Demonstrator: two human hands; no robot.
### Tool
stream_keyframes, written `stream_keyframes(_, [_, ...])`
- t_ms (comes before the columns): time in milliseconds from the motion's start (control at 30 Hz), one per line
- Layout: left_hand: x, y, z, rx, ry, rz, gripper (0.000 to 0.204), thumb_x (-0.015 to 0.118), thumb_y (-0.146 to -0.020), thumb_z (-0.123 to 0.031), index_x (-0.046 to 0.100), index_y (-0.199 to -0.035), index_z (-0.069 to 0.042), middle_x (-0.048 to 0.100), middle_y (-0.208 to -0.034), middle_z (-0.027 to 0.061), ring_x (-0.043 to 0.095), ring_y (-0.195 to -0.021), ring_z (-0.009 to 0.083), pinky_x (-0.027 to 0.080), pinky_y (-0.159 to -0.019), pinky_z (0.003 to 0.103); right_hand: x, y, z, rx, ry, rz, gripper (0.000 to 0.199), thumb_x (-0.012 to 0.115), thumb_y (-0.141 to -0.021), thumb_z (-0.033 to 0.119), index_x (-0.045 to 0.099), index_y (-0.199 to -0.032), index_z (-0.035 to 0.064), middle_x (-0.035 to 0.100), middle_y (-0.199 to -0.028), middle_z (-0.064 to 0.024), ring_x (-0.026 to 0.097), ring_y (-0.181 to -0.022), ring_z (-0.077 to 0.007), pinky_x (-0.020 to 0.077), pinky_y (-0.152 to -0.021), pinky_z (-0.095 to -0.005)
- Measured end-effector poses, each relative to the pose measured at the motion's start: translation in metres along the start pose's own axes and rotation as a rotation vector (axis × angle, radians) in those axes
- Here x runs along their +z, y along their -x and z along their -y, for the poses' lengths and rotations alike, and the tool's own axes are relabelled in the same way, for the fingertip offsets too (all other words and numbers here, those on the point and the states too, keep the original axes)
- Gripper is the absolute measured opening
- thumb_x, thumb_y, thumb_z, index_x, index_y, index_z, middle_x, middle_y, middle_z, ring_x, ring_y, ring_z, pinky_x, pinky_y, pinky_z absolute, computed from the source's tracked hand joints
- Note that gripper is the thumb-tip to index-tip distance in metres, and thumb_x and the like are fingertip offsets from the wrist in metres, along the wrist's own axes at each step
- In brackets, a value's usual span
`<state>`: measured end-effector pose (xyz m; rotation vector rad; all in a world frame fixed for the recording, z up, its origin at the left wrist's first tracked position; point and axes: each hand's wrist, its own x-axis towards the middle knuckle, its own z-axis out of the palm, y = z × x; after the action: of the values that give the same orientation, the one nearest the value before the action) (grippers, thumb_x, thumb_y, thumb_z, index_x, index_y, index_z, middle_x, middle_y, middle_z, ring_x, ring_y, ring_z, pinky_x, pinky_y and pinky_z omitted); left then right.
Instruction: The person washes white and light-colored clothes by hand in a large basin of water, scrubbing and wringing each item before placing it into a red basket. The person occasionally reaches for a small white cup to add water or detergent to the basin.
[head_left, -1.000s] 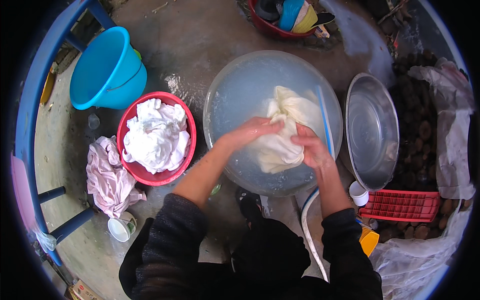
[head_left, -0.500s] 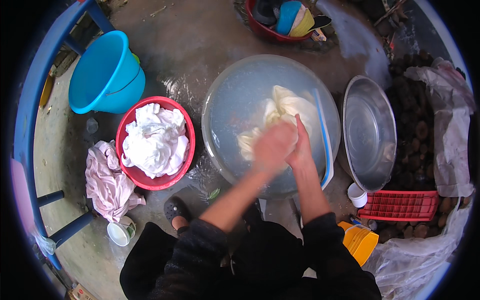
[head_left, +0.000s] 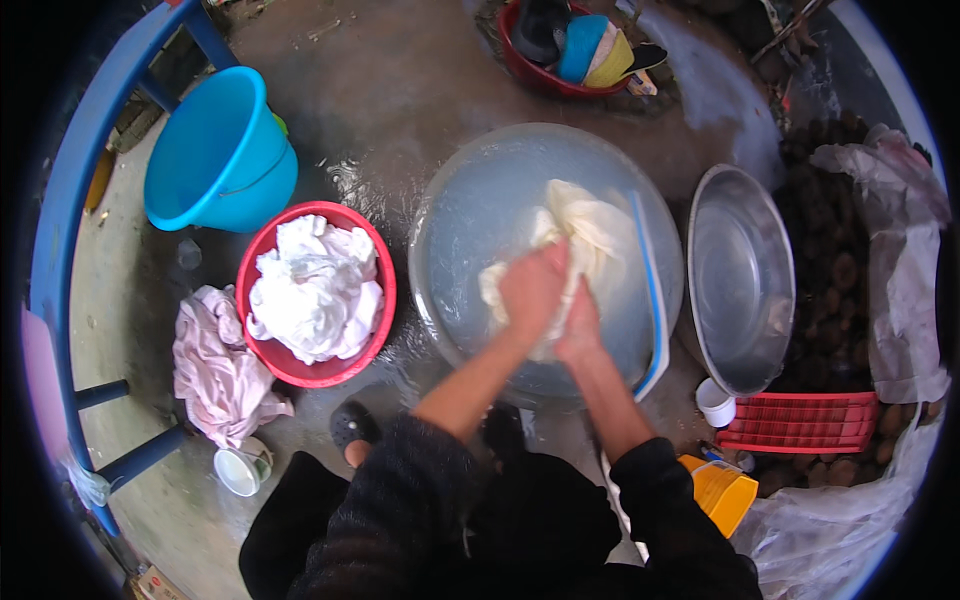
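Note:
A large round tub (head_left: 452, 180) of cloudy water stands in front of me, with a cream-coloured cloth (head_left: 592, 222) bunched up in it. My left hand (head_left: 533, 288) is closed in a fist on the cloth, knuckles up. Just to its right, my right hand (head_left: 579, 318) grips the same cloth, its fingers partly hidden by the folds. Part of the cloth trails beyond both hands into the water. A white board with a blue stripe (head_left: 652, 290) leans inside the tub's right side.
Left of the tub, a red basin (head_left: 340, 372) holds white laundry (head_left: 315, 290). Pinkish cloth (head_left: 222, 365) lies beside it, below a blue bucket (head_left: 205, 150). At right stand a metal basin (head_left: 740, 280), a red crate (head_left: 800, 422) and a yellow container (head_left: 722, 492).
My left hand has moved a little left and down over the cloth, and the right hand has dropped slightly nearer to me. The whole view has shifted slightly.

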<state>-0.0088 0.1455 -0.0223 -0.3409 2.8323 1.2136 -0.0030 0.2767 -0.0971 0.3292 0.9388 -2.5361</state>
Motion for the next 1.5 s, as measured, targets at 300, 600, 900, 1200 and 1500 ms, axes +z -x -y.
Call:
stream_keyframes(300, [0.012,-0.011,0.033,0.425,-0.088,-0.156,0.026,0.056,-0.093,-0.028,0.065,-0.104,-0.005,0.066,-0.095,0.0151,0.061,-0.097,0.0269,0.049,-0.08,0.039,0.066,0.038,0.025,0.123,-0.045,-0.218,0.053,0.033,-0.103,0.044,0.041,-0.142,0.009,0.051,-0.139,-0.0093,0.053,-0.124,-0.0269,0.0408,-0.106,-0.0424])
stream_keyframes(600, [0.002,-0.009,0.01,-0.203,1.059,0.458,0.032,0.06,-0.093,-0.015,0.058,-0.12,0.001,0.061,-0.12,0.0097,0.057,-0.108,0.0222,0.046,-0.093,0.035,0.004,0.014,0.044,-0.014,0.237,-0.436,0.045,0.046,-0.1,0.036,0.05,-0.132,0.0033,0.059,-0.125,-0.0118,0.059,-0.111,-0.0243,0.0476,-0.097,-0.0409])
stream_keyframes(900, [-0.001,0.027,-0.067,-0.052,0.582,0.152,0.027,0.057,-0.093,-0.033,0.059,-0.101,-0.008,0.062,-0.103,0.0191,0.06,-0.1,0.0347,0.047,-0.085,0.04,-0.021,0.011,0.081,0.144,-0.182,0.324,0.042,0.048,-0.099,0.04,0.056,-0.124,0.0077,0.064,-0.109,-0.0045,0.062,-0.099,-0.0187,0.0511,-0.087,-0.0342])
stream_keyframes(1200, [0.03,0.054,-0.072,0.237,0.359,0.008,0.034,0.059,-0.09,-0.039,0.052,-0.105,-0.009,0.066,-0.079,0.0162,0.064,-0.074,0.0404,0.05,-0.066,0.045,-0.017,0.018,0.06,-0.006,-0.028,0.168,0.041,0.046,-0.099,0.041,0.059,-0.117,0.0073,0.064,-0.105,-0.003,0.061,-0.098,-0.017,0.0496,-0.089,-0.0343])
stream_keyframes(1500, [0.04,0.038,-0.068,0.182,0.207,0.161,0.034,0.051,-0.093,-0.04,0.047,-0.102,-0.008,0.066,-0.077,0.019,0.064,-0.07,0.0415,0.049,-0.064,0.051,-0.006,0.002,0.075,-0.029,-0.075,0.311,0.041,0.054,-0.095,0.043,0.06,-0.118,0.0093,0.063,-0.101,0.0,0.059,-0.092,-0.0139,0.0476,-0.081,-0.0292])
